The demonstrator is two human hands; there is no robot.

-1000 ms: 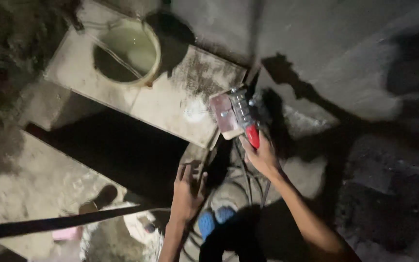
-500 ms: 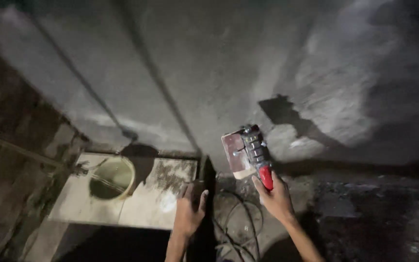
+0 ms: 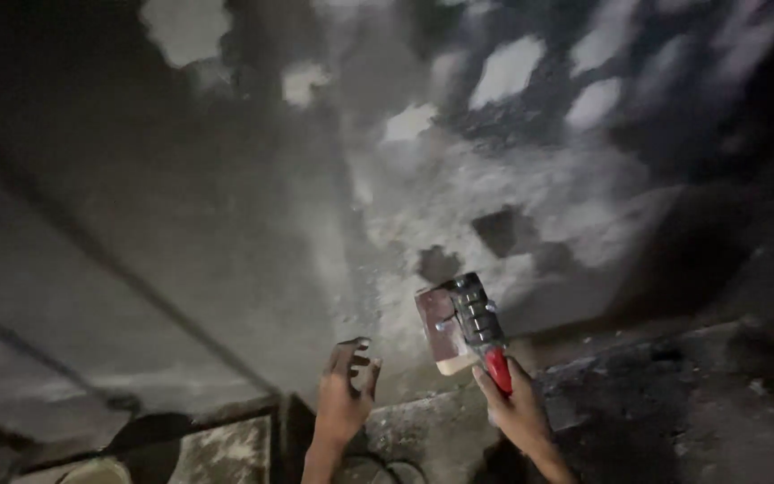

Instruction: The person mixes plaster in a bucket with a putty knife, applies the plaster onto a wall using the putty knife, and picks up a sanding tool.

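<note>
Before a rough grey plastered wall (image 3: 226, 224), the right hand (image 3: 517, 417) grips a red-handled metal trowel (image 3: 459, 323) at one o'clock of the empty, spread left hand (image 3: 347, 399), seemingly between strokes.

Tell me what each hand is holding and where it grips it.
The right hand holds a power tool by its red handle, at the tool's lower end. The left hand holds nothing; its fingers are spread open near the grey wall.
</note>
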